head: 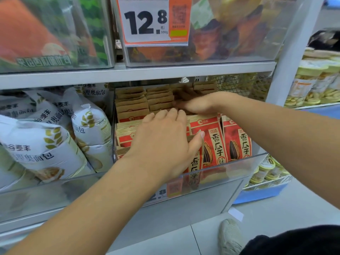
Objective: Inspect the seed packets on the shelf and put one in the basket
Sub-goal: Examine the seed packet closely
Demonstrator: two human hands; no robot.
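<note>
Two bare hands reach into a clear plastic bin (239, 162) on the lower store shelf, seen from the head camera looking forward and down. The bin is packed with upright rows of red and kraft-paper sunflower seed packets (237, 140), their fronts printed with a dark seed and Chinese characters. The left hand (163, 140) lies over the front rows, fingers curled across the packet tops and thumb pressed against the face of one front packet (197, 162), gripping it where it stands in the bin. The right hand (198, 104) stretches further back, palm down, fingers resting on the tops of the packets in the middle rows; whether it grips any of them I cannot tell. To the left of the bin sit white bread bags (46, 144) with gold wheat-ear prints. Above, on the upper shelf, a price tag (147, 21) reads 12.8 on another clear bin. At the far right, jars with yellow lids (312, 83) fill a neighbouring rack. A pale shoe (230, 236) shows on the grey floor below.
</note>
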